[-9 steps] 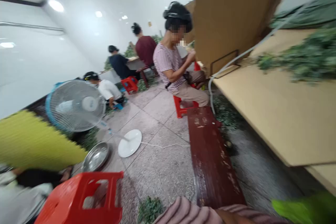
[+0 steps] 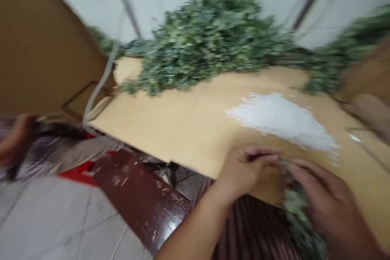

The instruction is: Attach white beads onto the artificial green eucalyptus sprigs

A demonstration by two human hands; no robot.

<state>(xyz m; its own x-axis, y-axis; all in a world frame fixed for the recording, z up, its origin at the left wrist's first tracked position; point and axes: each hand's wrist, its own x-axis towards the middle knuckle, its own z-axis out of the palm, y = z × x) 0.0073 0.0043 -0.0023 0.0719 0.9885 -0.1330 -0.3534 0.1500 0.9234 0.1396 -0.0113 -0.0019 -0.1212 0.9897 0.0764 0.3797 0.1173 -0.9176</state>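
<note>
Both my hands meet at the near edge of a tan table point(image 2: 183, 126). My left hand point(image 2: 246, 168) has its fingers curled, pinching the top of a small bunch of green sprigs point(image 2: 297, 215). My right hand point(image 2: 327, 203) wraps round the same bunch from the right. The bunch hangs down over my striped lap point(image 2: 250, 227). Motion blur smears the fingers. A pile of small white pieces point(image 2: 283, 120) lies on the table just beyond my hands. A big heap of green leafy branches point(image 2: 210, 40) covers the table's far side.
A tall brown cardboard sheet point(image 2: 39, 48) stands at the left. A dark red wooden bench point(image 2: 137, 195) runs under the table edge. Another person's blurred arm point(image 2: 18, 138) shows at far left. More greenery point(image 2: 344, 61) lies at the right.
My view has swung from the room with seated workers, a fan and stools to the table. Both my hands have come into view holding a bunch of sprigs.
</note>
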